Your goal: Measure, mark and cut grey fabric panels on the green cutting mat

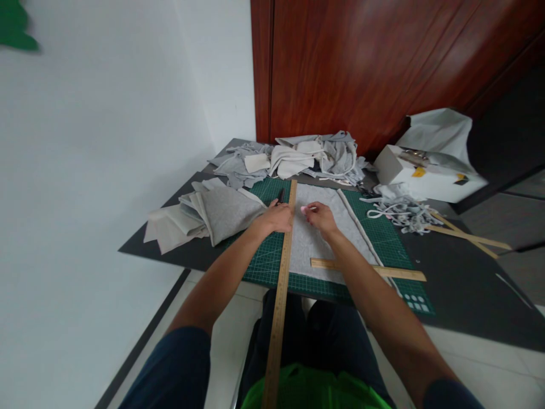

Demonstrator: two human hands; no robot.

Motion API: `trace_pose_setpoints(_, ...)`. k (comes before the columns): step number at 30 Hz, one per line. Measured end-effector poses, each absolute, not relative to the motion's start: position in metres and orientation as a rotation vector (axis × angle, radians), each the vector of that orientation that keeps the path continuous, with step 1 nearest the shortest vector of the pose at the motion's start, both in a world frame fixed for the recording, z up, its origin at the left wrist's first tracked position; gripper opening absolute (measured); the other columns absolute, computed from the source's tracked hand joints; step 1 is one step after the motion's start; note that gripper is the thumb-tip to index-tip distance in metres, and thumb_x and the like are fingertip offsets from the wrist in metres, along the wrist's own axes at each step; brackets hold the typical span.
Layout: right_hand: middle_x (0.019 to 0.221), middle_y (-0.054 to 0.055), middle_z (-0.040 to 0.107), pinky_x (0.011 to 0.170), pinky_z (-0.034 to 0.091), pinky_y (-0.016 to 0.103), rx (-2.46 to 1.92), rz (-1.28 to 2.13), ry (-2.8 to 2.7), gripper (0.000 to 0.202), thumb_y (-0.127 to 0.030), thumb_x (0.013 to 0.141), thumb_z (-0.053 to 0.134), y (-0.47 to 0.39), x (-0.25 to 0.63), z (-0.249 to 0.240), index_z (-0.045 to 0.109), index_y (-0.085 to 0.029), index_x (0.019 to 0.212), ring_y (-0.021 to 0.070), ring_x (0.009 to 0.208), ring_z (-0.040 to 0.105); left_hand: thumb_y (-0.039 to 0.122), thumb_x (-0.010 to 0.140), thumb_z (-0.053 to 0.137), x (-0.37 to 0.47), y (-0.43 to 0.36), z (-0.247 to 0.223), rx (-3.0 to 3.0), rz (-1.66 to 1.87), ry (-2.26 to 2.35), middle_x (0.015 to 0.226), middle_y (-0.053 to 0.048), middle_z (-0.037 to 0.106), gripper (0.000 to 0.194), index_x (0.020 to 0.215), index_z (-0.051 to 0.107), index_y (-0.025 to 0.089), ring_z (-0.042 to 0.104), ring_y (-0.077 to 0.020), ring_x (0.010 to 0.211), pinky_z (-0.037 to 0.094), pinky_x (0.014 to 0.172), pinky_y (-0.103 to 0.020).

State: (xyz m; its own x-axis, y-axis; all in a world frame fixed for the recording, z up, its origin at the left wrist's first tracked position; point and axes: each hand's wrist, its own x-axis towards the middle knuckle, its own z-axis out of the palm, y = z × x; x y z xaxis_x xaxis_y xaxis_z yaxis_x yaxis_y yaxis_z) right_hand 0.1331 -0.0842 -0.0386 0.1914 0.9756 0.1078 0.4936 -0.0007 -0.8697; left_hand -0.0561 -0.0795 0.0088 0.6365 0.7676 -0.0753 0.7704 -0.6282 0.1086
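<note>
A long wooden ruler [283,267] lies along the left edge of a grey cloth [304,250] on the green cutting mat [266,258], its near end reaching past the table edge. My left hand [278,217] is closed at the ruler's left side, with a dark pen-like tool [281,196] sticking up from it. Over the cloth, just right of the ruler, my right hand [321,217] pinches a small pink piece [304,209]. A shorter wooden ruler [400,273] crosses the cloth's lower part, partly under my right forearm.
Folded grey fabric [227,213] sits at the left. Cloth scraps [298,158] are heaped along the back. On the right are a tangle of fabric strips [409,213], crossed wooden sticks [468,236] and a white box [392,165]. A wooden door [361,68] stands behind.
</note>
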Motion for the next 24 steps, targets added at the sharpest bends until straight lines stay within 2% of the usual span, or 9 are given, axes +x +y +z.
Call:
trace_pose_setpoints(2, 0.07, -0.001, 0.07, 0.054, 0.049, 0.024, -1.66, 0.763, -1.333, 0.025, -0.04, 0.084, 0.072, -0.073, 0.128, -0.041, 0.066, -0.02, 0.097, 0.0148, 0.058, 0.063, 0.021, 0.085, 0.063, -0.053, -0.077, 0.009, 2.745, 0.031, 1.297, 0.126, -0.015, 0.075, 0.035, 0.116, 0.077, 0.015, 0.065, -0.0281, 0.128, 0.024, 0.13, -0.046)
trace_pose_setpoints(5, 0.069, -0.001, 0.07, 0.053, 0.049, 0.025, -1.675, 0.824, -1.253, 0.022, -0.034, 0.084, 0.073, -0.055, 0.123, -0.044, 0.063, -0.021, 0.099, 0.0156, 0.055, 0.063, 0.016, 0.091, 0.056, -0.048, -0.073, 0.005, 2.748, 0.066, 1.337, 0.11, -0.017, 0.079, 0.029, 0.104, 0.081, 0.012, 0.072, -0.0284, 0.116, 0.039, 0.123, -0.04)
trace_pose_setpoints(8, 0.07, 0.001, 0.071, 0.058, 0.053, 0.028, -1.7, 0.803, -1.256, 0.016, -0.031, 0.085, 0.069, -0.036, 0.121, -0.047, 0.065, -0.021, 0.097, 0.0177, 0.059, 0.066, 0.013, 0.093, 0.053, -0.045, -0.066, 0.0, 2.798, 0.053, 1.328, 0.106, -0.018, 0.08, 0.03, 0.103, 0.082, 0.011, 0.073, -0.028, 0.112, 0.05, 0.112, -0.037)
trace_pose_setpoints(12, 0.081, 0.006, 0.076, 0.069, 0.056, 0.03, -1.755, 0.651, -1.311, 0.019, -0.032, 0.085, 0.068, -0.012, 0.125, -0.049, 0.07, -0.018, 0.097, 0.0207, 0.073, 0.071, 0.011, 0.094, 0.051, -0.043, -0.054, 0.002, 2.79, 0.052, 1.317, 0.104, -0.019, 0.08, 0.032, 0.1, 0.083, 0.01, 0.075, -0.028, 0.107, 0.056, 0.104, -0.036)
trace_pose_setpoints(18, 0.088, 0.009, 0.079, 0.081, 0.055, 0.03, -1.844, 0.536, -1.376, 0.025, -0.032, 0.085, 0.066, 0.01, 0.13, -0.043, 0.075, -0.014, 0.1, 0.0226, 0.086, 0.073, 0.007, 0.09, 0.06, -0.038, -0.042, 0.015, 2.695, -0.033, 1.297, 0.101, -0.014, 0.079, 0.023, 0.093, 0.081, 0.014, 0.074, -0.0258, 0.105, 0.056, 0.098, -0.034)
trace_pose_setpoints(21, 0.09, 0.01, 0.079, 0.083, 0.054, 0.029, -1.891, 0.509, -1.395, 0.024, -0.03, 0.085, 0.067, 0.014, 0.129, -0.042, 0.075, -0.014, 0.101, 0.0224, 0.088, 0.074, 0.011, 0.089, 0.062, -0.036, -0.041, 0.02, 2.69, -0.052, 1.316, 0.112, -0.015, 0.077, 0.019, 0.094, 0.08, 0.016, 0.069, -0.0287, 0.116, 0.052, 0.104, -0.039)
trace_pose_setpoints(24, 0.096, 0.012, 0.08, 0.085, 0.053, 0.029, -1.921, 0.464, -1.408, 0.023, -0.03, 0.086, 0.067, 0.014, 0.126, -0.042, 0.075, -0.014, 0.1, 0.0231, 0.092, 0.074, 0.017, 0.089, 0.062, -0.037, -0.039, 0.023, 2.694, -0.063, 1.34, 0.13, -0.015, 0.07, 0.021, 0.103, 0.077, 0.017, 0.058, -0.032, 0.132, 0.046, 0.112, -0.045)
